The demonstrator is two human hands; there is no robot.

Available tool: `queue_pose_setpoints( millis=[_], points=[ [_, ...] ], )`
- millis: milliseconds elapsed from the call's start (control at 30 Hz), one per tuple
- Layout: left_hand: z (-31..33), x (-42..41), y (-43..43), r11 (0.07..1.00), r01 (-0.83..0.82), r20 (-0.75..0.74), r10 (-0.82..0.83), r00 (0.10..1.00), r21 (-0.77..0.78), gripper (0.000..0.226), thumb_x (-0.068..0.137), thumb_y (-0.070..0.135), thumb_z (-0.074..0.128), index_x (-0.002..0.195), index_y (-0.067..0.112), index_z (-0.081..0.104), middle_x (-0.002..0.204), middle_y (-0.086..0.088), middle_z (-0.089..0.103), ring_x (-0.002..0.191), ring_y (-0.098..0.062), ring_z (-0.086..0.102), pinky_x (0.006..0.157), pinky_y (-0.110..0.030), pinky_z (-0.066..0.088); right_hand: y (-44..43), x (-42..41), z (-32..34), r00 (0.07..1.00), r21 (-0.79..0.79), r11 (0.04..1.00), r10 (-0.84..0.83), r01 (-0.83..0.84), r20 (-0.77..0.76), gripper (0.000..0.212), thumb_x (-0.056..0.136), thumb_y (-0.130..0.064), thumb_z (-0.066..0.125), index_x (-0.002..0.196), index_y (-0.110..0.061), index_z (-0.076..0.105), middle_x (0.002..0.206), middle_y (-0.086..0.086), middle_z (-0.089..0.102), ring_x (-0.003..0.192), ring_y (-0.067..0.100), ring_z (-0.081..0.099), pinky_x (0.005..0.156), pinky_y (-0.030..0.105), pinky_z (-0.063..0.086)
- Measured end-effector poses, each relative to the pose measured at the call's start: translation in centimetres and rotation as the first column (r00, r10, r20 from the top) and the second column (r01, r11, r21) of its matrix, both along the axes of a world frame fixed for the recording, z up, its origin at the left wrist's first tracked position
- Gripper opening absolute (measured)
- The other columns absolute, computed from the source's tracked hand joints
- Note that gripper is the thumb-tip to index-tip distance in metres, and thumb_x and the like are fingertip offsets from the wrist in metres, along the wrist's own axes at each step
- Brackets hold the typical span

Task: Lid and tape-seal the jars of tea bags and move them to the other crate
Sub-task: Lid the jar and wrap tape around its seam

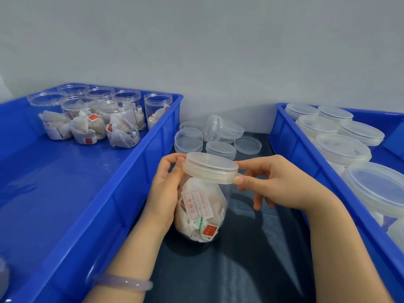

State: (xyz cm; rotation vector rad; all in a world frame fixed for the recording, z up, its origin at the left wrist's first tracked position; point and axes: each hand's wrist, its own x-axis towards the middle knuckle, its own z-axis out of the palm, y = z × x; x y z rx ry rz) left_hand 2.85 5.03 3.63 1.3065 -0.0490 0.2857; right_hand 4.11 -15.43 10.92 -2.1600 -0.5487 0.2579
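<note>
1. Gripping with the left hand [166,189] the side of a clear round plastic jar of tea bags [203,213], fingers curled round its wall, thumb and forefinger raised to the cap's edge.
2. Pinching with the right hand [277,182] the far rim of a translucent round plastic lid [209,166] between thumb and forefinger, the other three fingers loosely curled below and touching nothing.
3. Resting slightly tilted on the mouth of that jar: the one pinched lid. Cannot tell whether it is screwed down.
4. Set under the jar: a dark tabletop [251,248], with the jar's base down on it.
5. Lying just beyond the jar on that same surface: six loose clear plastic lids [220,148] counted, one of them tipped up on its edge, a few perhaps stacked.
6. Placed to the left of the jar: a large blue plastic crate [65,193], one of two, holding seven open clear jars of tea bags [119,125] bunched at its far end, well apart from the jar.
7. Placed to the right of the jar: a second blue plastic crate [290,136], holding capped jars [342,148], six lid tops counted plainly and part of one more at the frame's edge.
8. Worn below the jar, on the left wrist: one pale lilac bangle [124,283].
9. Rising behind the jar and both crates: a plain grey wall [196,51].
</note>
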Motion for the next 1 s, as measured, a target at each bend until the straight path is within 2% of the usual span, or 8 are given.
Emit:
queue_pose_setpoints(
  millis=[167, 300, 400, 567, 733, 833, 900, 1000],
  points=[
    [0.6, -0.1, -0.4, 0.978, -0.209, 0.065, 0.208, 0.976, 0.017, 0.009, 0.080, 0.037, 0.062, 0.075, 0.038, 0.069, 0.086, 0.012, 0.073, 0.081, -0.002, 0.068, 0.068, -0.019, 0.052, 0.2, -0.3, 0.1, 1.000, 0.016, 1.000, -0.003, 0.003, 0.006, 0.025, 0.082, -0.035, 0.064, 0.097, -0.055, 0.063, 0.080, -0.006, 0.069, 0.050, 0.014, 0.065, 0.040, 0.019, 0.041],
    [0.9, -0.7, -1.1, 0.926, -0.375, 0.105, 0.369, 0.923, 0.042, 0.022, 0.098, 0.032, 0.048, 0.092, 0.031, 0.069, 0.092, 0.012, 0.074, 0.091, -0.005, 0.069, 0.073, -0.017, 0.053, 0.4, -0.2, 0.1, 1.000, 0.011, 1.000, -0.013, 0.013, 0.027, 0.027, 0.086, -0.030, 0.066, 0.094, -0.055, 0.064, 0.077, -0.008, 0.070, 0.048, 0.014, 0.064, 0.038, 0.019, 0.039],
    [1.2, -1.3, -1.7, 0.929, -0.283, 0.067, 0.275, 0.959, 0.238, 0.067, 0.080, 0.071, 0.040, 0.124, 0.026, 0.061, 0.123, 0.016, 0.063, 0.112, 0.007, 0.056, 0.093, -0.014, 0.045, 0.7, 0.0, -0.1, 0.996, -0.018, 0.998, -0.057, 0.058, 0.062, 0.010, 0.086, -0.034, 0.064, 0.091, -0.038, 0.071, 0.074, -0.009, 0.068, 0.043, 0.013, 0.061, 0.039, 0.012, 0.036],
    [2.0, -1.8, -2.2, 0.761, -0.258, 0.049, 0.286, 0.957, 0.595, 0.124, 0.044, 0.092, 0.049, 0.149, 0.029, 0.027, 0.151, 0.015, 0.033, 0.138, 0.000, 0.029, 0.110, -0.025, 0.029, 1.4, -0.2, 0.3, 0.988, -0.143, 0.988, -0.044, 0.065, 0.149, 0.040, 0.081, -0.054, 0.055, 0.096, -0.020, 0.071, 0.074, 0.010, 0.067, 0.038, 0.008, 0.052, 0.051, 0.025, 0.048],
    [2.2, -1.5, -2.2, 0.847, -0.279, 0.011, 0.307, 0.952, 0.452, 0.093, 0.036, 0.084, 0.063, 0.116, 0.042, 0.042, 0.107, 0.028, 0.057, 0.098, 0.020, 0.052, 0.072, -0.001, 0.041, 2.8, -0.7, 0.6, 0.964, -0.226, 0.970, -0.023, 0.085, 0.266, 0.061, 0.079, -0.059, 0.045, 0.101, -0.004, 0.063, 0.081, 0.016, 0.062, 0.042, 0.008, 0.040, 0.059, 0.037, 0.050],
    [1.7, -1.2, -1.8, 0.885, -0.293, -0.012, 0.318, 0.948, 0.363, 0.086, 0.036, 0.081, 0.065, 0.111, 0.044, 0.043, 0.097, 0.030, 0.059, 0.088, 0.019, 0.056, 0.068, -0.005, 0.045, 2.7, -0.9, 0.6, 0.983, -0.098, 0.995, 0.002, 0.016, 0.181, 0.041, 0.081, -0.043, 0.061, 0.116, -0.021, 0.062, 0.083, 0.002, 0.064, 0.046, 0.005, 0.043, 0.049, 0.027, 0.045],
    [1.5, -1.1, -1.5, 0.910, -0.279, -0.027, 0.302, 0.953, 0.307, 0.080, 0.037, 0.081, 0.068, 0.104, 0.041, 0.049, 0.093, 0.027, 0.064, 0.087, 0.014, 0.060, 0.068, -0.008, 0.046, 2.0, -1.2, 1.0, 0.995, -0.040, 0.999, 0.029, -0.025, 0.099, 0.061, 0.070, -0.048, 0.071, 0.127, -0.035, 0.054, 0.070, -0.006, 0.066, 0.044, 0.004, 0.048, 0.047, 0.015, 0.040],
    [1.5, -0.8, -1.1, 0.934, -0.266, -0.003, 0.275, 0.962, 0.239, 0.067, 0.042, 0.073, 0.070, 0.094, 0.031, 0.061, 0.084, 0.028, 0.069, 0.078, 0.011, 0.064, 0.061, -0.005, 0.046, 1.3, -1.4, 1.7, 0.987, -0.035, 0.999, -0.014, 0.020, 0.162, 0.065, 0.047, -0.071, 0.066, 0.104, -0.040, 0.065, 0.052, -0.006, 0.063, 0.045, 0.000, 0.053, 0.048, 0.011, 0.039]
  ],
)
